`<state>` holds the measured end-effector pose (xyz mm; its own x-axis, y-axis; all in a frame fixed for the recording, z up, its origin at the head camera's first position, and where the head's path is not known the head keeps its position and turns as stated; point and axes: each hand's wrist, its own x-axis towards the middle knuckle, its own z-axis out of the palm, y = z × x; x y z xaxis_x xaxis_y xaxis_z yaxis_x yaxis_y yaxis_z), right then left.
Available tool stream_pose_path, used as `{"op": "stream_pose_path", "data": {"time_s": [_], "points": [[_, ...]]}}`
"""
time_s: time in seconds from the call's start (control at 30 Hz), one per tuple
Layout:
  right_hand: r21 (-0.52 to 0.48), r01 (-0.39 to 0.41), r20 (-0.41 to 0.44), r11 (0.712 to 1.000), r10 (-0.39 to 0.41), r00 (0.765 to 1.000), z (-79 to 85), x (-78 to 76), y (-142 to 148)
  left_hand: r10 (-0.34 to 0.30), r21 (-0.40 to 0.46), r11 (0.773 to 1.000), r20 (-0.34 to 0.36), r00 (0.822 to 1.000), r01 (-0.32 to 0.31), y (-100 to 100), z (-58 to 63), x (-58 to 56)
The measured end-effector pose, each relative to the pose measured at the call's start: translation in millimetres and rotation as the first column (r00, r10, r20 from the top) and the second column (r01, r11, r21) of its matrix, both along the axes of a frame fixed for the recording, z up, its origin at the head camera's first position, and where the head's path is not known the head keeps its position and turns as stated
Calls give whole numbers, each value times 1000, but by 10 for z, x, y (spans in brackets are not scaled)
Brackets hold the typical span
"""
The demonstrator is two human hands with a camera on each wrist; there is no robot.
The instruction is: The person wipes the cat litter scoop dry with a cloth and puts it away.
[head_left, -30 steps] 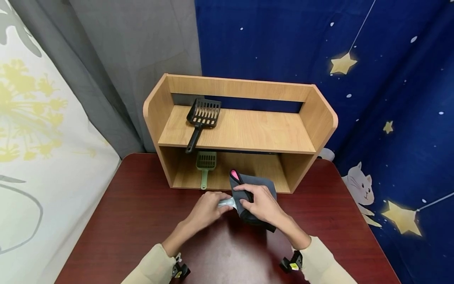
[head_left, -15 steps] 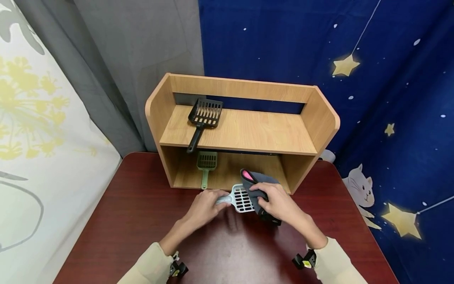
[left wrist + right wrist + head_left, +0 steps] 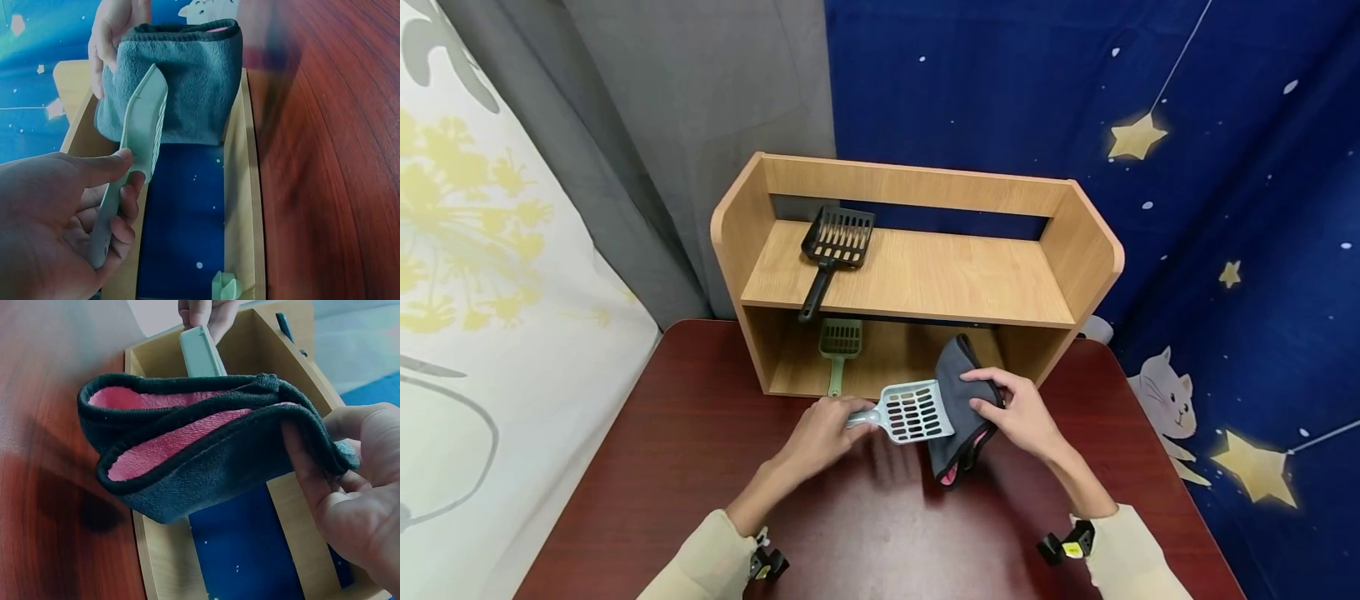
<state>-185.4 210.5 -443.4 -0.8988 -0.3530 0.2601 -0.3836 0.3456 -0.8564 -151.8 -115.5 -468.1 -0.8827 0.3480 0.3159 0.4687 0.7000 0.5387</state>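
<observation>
A pale blue-grey litter scoop [image 3: 914, 412] with a slotted head is held over the table by its handle in my left hand [image 3: 824, 433]. In the left wrist view the thumb lies along the handle and the fingers curl under it. My right hand [image 3: 1017, 414] grips a folded grey cloth [image 3: 958, 400] with black edging and a pink inner side. The cloth stands at the scoop's front edge, overlapping it in the head view. In the right wrist view the cloth's pink folds [image 3: 181, 434] show, with my thumb and fingers on its near end.
A two-tier wooden shelf [image 3: 910, 312] stands at the back of the dark red table [image 3: 700, 467]. On its upper tier lies a black litter scoop [image 3: 839, 242], handle jutting over the edge. A green litter scoop [image 3: 840, 342] lies on the lower tier.
The cloth covered the scoop's head one second ago. It has moved right off the head and turned, so the slots now show. My right hand has moved right; the left keeps its grip.
</observation>
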Motion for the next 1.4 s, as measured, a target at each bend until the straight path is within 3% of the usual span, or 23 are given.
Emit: {"op": "stream_pose_path", "data": {"time_s": [0.23, 0.43, 0.57, 0.9, 1.0, 1.2, 1.4], "points": [[-155, -29, -1, 987, 29, 1000, -65, 36, 76, 26, 23, 999, -19, 999, -25, -50, -4, -25], [-229, 8, 36, 973, 0, 999, -108, 160, 53, 60, 48, 997, -2, 998, -60, -72, 7, -81], [-292, 14, 63, 956, 5, 998, -153, 251, -52, 69, 81, 994, -1, 998, -69, -63, 27, -110], [-416, 3, 25, 909, 8, 1000, -317, 365, -485, 81, 146, 986, 26, 996, -84, 121, 55, -126], [-431, -6, 1, 902, 7, 1000, -355, 391, -648, 102, 167, 980, 46, 994, -109, 164, 76, -120], [-392, -45, -76, 919, 16, 997, -396, 432, -858, 131, 179, 974, 62, 990, -140, 235, 99, -131], [-385, 56, -104, 921, -103, 989, -372, 330, -748, 134, 194, 971, 33, 990, -138, 247, 100, -113]]}}
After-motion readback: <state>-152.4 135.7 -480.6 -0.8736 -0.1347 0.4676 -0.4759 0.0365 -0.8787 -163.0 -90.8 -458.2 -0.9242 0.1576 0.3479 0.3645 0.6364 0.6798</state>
